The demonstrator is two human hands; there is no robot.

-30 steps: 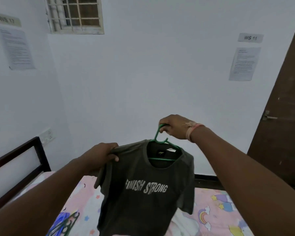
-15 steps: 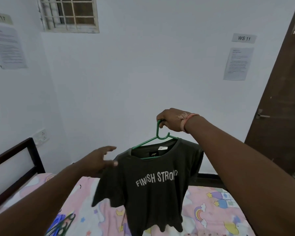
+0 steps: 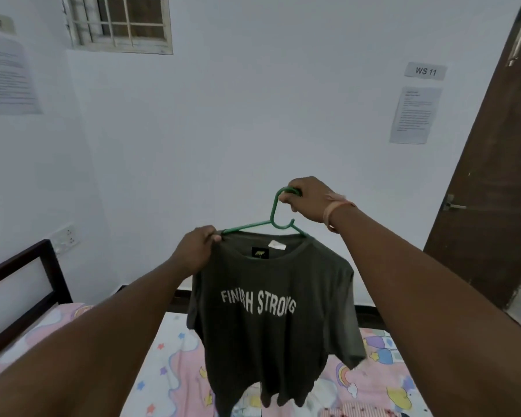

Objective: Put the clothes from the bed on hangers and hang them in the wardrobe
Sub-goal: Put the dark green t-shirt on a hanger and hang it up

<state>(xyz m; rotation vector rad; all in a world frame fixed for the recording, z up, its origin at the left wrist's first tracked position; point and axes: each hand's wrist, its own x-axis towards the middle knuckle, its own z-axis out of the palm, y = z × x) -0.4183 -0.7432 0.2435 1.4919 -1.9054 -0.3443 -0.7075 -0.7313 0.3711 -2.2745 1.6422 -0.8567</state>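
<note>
A dark grey T-shirt (image 3: 271, 326) printed "FINISH STRONG" hangs in the air above the bed on a green plastic hanger (image 3: 272, 219). My right hand (image 3: 309, 198) grips the hanger's hook from above. My left hand (image 3: 197, 249) pinches the shirt's left shoulder at the neckline, where the hanger's left arm sticks out bare. The hanger's right arm is inside the shirt. The wardrobe is not in view.
The bed (image 3: 169, 368) has a pink cartoon-print sheet and a dark headboard (image 3: 24, 284) at the left. A striped red garment (image 3: 355, 412) lies at its near edge. A brown door (image 3: 500, 188) stands at the right. White walls carry paper notices.
My left hand, which had let go of the shirt half a second ago, has come back up and taken hold of its left shoulder. The shirt has swung to face me.
</note>
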